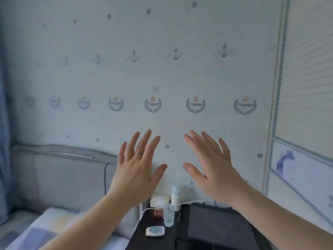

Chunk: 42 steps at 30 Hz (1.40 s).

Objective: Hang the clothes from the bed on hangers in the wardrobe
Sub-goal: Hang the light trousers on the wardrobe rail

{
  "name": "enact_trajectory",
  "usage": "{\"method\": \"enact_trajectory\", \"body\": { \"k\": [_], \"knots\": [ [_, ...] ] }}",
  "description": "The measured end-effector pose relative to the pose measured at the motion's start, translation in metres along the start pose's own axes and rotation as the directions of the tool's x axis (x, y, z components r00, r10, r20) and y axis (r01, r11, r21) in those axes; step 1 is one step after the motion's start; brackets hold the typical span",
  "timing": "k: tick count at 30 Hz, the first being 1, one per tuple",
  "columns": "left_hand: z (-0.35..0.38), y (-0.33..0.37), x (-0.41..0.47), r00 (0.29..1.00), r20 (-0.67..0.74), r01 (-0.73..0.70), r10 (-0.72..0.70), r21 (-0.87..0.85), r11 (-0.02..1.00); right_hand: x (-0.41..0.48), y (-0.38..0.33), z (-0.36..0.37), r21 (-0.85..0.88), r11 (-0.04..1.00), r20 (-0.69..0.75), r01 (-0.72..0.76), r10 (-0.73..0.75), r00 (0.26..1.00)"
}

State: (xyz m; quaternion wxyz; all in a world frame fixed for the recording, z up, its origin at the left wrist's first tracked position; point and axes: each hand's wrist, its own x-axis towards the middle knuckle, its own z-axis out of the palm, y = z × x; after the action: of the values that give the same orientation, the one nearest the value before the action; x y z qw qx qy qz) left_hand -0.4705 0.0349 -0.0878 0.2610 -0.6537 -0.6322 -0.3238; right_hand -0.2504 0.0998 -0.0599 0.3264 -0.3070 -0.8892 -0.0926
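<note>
Both my hands are raised in front of a pale patterned wall, fingers spread and straight, holding nothing. My left hand [137, 166] has a ring on one finger and is at centre left. My right hand [210, 166] is at centre right, a small gap from the left. The bed [41, 230] shows at the lower left with a checked cover and a grey padded headboard [63, 175]. No clothes or hangers are in view. A white slatted door panel [310, 83], possibly the wardrobe, stands at the right edge.
A dark bedside table [216, 230] sits below my hands. On it stand a clear bottle [168, 214], a white remote [155, 231], a white box [159, 200], a white bottle [175, 195] and a white cable [144, 213]. A blue curtain [3, 123] hangs at far left.
</note>
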Motion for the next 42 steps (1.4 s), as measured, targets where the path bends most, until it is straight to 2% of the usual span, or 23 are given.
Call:
{"method": "enact_trajectory", "body": {
  "k": [3, 6, 10, 15, 19, 23, 27, 31, 34, 37, 42],
  "knots": [
    [-0.001, -0.06, -0.099, 0.974, 0.126, 0.178, -0.187, 0.081, 0.981, -0.01, -0.064, 0.083, 0.155, 0.986, 0.115, 0.056, -0.074, 0.991],
    [-0.007, -0.105, -0.194, 0.893, 0.21, 0.368, -0.399, 0.172, 0.914, -0.021, -0.126, 0.151, 0.304, 0.948, 0.212, 0.091, -0.16, 0.964],
    [-0.026, -0.146, -0.294, 0.761, 0.252, 0.521, -0.598, 0.313, 0.794, -0.034, -0.203, 0.223, 0.435, 0.89, 0.315, 0.135, -0.291, 0.903],
    [-0.046, -0.179, -0.387, 0.518, 0.219, 0.704, -0.827, 0.441, 0.557, -0.057, -0.293, 0.304, 0.587, 0.8, 0.428, 0.128, -0.441, 0.789],
    [-0.054, -0.208, -0.452, 0.278, 0.186, 0.798, -0.942, 0.502, 0.334, -0.071, -0.355, 0.369, 0.671, 0.738, 0.51, 0.069, -0.527, 0.679],
    [-0.064, -0.233, -0.504, 0.041, 0.143, 0.838, -0.989, 0.534, 0.112, -0.069, -0.407, 0.416, 0.709, 0.705, 0.584, 0.015, -0.599, 0.548],
    [-0.076, -0.259, -0.533, -0.134, 0.075, 0.847, -0.988, 0.526, -0.075, -0.056, -0.453, 0.45, 0.73, 0.682, 0.599, 0.048, -0.671, 0.437],
    [-0.088, -0.279, -0.558, -0.238, 0.032, 0.839, -0.971, 0.511, -0.189, -0.05, -0.498, 0.478, 0.746, 0.66, 0.6, 0.094, -0.726, 0.338],
    [-0.096, -0.295, -0.577, -0.283, 0.012, 0.839, -0.959, 0.487, -0.241, -0.046, -0.529, 0.494, 0.732, 0.672, 0.624, 0.113, -0.727, 0.286],
    [-0.105, -0.319, -0.602, -0.326, 0.016, 0.838, -0.945, 0.469, -0.281, -0.045, -0.558, 0.509, 0.706, 0.7, 0.658, 0.112, -0.706, 0.26],
    [-0.118, -0.369, -0.646, -0.348, 0.078, 0.865, -0.934, 0.412, -0.287, -0.047, -0.608, 0.54, 0.637, 0.762, 0.725, 0.116, -0.643, 0.248]
  ]
}}
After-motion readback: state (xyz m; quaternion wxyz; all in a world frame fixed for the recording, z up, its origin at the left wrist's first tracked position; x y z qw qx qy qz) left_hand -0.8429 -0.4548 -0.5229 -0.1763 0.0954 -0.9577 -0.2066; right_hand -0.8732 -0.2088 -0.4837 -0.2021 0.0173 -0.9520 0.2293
